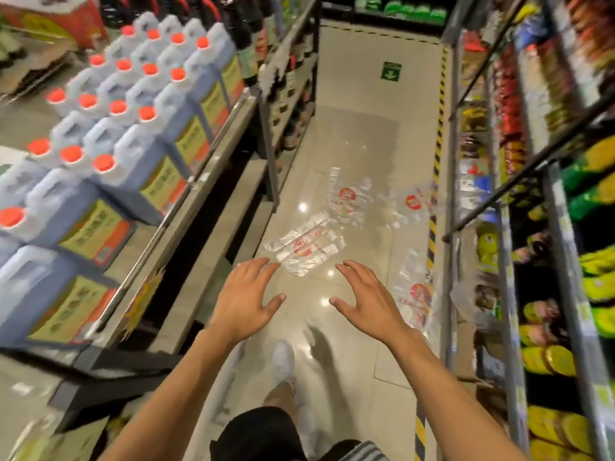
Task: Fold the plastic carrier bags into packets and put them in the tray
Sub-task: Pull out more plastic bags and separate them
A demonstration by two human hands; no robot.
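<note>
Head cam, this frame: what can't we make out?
Head view only:
No tray anywhere in frame, so its place is unknown.
Print on the carrier bags: red logo, with text lost to motion blur.
The bag beside the right shelf: clear film, its outline lost against the rack.
Labels on the jugs: blurred, unreadable.
Palms of the left hand and right hand: turned away, only the backs show.

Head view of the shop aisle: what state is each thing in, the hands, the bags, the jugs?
Left hand: open, fingers spread, holding nothing.
Right hand: open, fingers spread, holding nothing.
Nearest carrier bag: loose on the floor, not held.
Other carrier bags: lying loose on the floor, not folded.
Jugs: upright on the shelf, red caps on.
</note>
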